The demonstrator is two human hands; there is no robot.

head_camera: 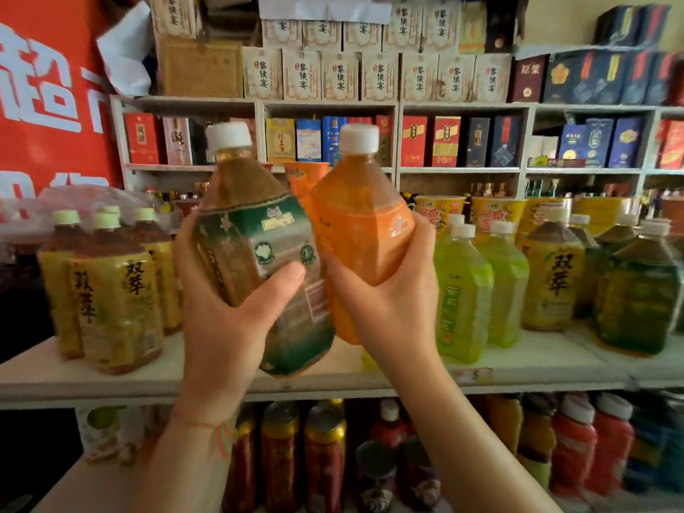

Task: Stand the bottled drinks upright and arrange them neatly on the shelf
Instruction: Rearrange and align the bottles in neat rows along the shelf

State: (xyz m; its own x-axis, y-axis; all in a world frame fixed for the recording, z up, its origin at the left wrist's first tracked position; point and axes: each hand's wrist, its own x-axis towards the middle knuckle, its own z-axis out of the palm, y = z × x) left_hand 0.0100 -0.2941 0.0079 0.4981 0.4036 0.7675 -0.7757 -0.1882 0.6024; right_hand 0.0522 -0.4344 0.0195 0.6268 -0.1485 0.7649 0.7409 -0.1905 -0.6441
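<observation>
My left hand (222,320) grips a brown tea bottle with a green label (255,235), white cap up and leaning slightly left. Held in my right hand (392,294) is an orange drink bottle (362,216), also cap up and tilted a little right. Both bottles are lifted above the white shelf (333,379) and touch side by side. Yellow-label tea bottles (111,290) stand upright on the shelf at left. To the right stand light green bottles (477,283), then another yellow-label bottle (551,275) and a dark green-label bottle (636,298).
Instant noodle cups (492,212) sit behind the right-hand bottles. The wall shelves behind hold several liquor boxes (370,75). Below the white shelf are red cans (281,453) and red bottles (592,438). A red banner (48,87) hangs at left.
</observation>
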